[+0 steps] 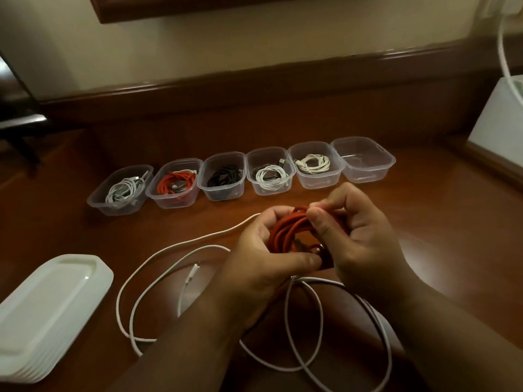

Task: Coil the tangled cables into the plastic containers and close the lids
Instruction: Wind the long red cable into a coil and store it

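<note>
- Stack of white plastic lids [49, 315] at the far left of the brown wooden table [438, 222], untouched; best left until every container is filled.
- Row of six clear plastic containers [223, 179] behind the hands: five with coiled cables, the rightmost clear plastic container [363, 159] empty, likely meant for the coil in hand.
- Loose white cable [158, 281] sprawled on the table under both forearms; worth keeping clear of the red loops.
- Left hand [263, 256] closed around the red braided cable coil [285, 233], thumb pressing near its lower end.
- Right hand [359, 236] pinching the coil's top strands, fingers curled.
- Advisable: keep loops even, tuck in the free end, hold the bundle tight until seated.
</note>
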The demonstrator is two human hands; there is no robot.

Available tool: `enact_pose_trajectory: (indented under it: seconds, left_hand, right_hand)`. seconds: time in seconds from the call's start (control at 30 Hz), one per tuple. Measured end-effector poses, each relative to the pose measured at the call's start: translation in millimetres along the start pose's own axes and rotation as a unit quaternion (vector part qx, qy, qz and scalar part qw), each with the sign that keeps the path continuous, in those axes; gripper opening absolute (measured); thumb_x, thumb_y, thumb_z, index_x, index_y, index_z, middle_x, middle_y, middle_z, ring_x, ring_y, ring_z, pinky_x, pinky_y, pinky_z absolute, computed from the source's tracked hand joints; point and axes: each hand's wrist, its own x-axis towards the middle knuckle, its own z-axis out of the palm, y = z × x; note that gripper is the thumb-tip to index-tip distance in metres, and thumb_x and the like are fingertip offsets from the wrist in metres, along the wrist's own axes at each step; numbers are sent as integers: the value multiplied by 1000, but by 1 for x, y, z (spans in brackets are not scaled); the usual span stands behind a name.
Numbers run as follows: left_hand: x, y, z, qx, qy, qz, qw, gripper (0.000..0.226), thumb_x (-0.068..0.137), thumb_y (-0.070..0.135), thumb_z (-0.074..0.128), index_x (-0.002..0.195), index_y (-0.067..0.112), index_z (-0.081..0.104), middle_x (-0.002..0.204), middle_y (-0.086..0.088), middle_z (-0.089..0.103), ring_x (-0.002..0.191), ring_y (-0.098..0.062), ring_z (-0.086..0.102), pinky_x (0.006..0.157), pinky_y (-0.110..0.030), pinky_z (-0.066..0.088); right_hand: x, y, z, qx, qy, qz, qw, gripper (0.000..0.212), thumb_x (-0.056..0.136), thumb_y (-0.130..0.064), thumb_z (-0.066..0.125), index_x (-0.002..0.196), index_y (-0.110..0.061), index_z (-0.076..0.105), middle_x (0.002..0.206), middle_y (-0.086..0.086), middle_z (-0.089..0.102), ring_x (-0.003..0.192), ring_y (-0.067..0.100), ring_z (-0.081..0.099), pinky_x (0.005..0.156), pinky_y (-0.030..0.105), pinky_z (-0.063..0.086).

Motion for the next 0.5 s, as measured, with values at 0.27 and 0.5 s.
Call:
enact_pose_trajectory:
  seconds: [0.27,0.5]
  left_hand:
    - [-5,-3,6,258,88,118,955,24,89,16,55,102,35,57,107,5,59,99,-15,64,84,-42,59]
    - [-6,7,-7,392,165,86,901,37,87,6,60,103,38,54,85,-1,65,79,-19,67,73,-45,59]
  right_hand:
    - [-2,5,6,-122,4,-115,986,6,92,-26,61,94,-26,55,87,-6,65,71,7,67,56,21,52]
    - [8,15,-11,-201,54,-121,971,5,96,-29,57,96,-26,53,78,-12,61,70,3,64,54,16,52]
